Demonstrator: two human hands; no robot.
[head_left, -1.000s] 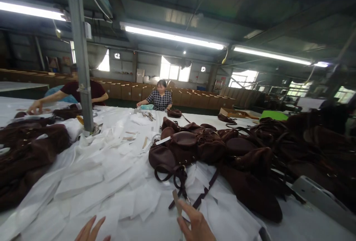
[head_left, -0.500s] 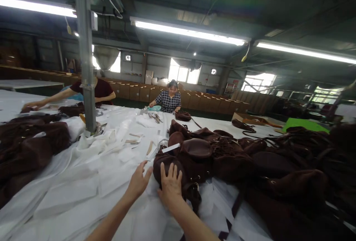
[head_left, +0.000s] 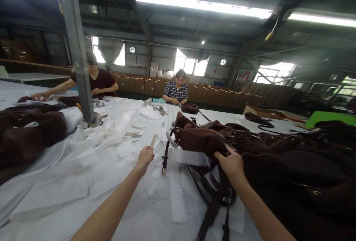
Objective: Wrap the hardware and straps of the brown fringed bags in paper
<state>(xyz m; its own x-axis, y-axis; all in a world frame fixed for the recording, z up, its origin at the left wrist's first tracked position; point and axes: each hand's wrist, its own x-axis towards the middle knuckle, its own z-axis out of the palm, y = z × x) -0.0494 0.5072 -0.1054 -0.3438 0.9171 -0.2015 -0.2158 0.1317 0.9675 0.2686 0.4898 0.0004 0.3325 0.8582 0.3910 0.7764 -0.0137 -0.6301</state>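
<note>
Our white desk (head_left: 225, 115) spreads before us, piled on its right with brown bags (head_left: 300, 167). At that pile's left edge sits one brown bag (head_left: 198, 139), dark straps (head_left: 210, 211) trailing below, and our right hand (head_left: 232, 164) has its grip clamped on the bag's right end. Our left hand (head_left: 145, 158) is left of the bag, its grip bunched at the near end of a tan strip (head_left: 153, 139); we cannot tell whether it pinches.

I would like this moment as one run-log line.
left hand: at tan strip | right hand: grips brown bag | nearby: white sheets
</note>
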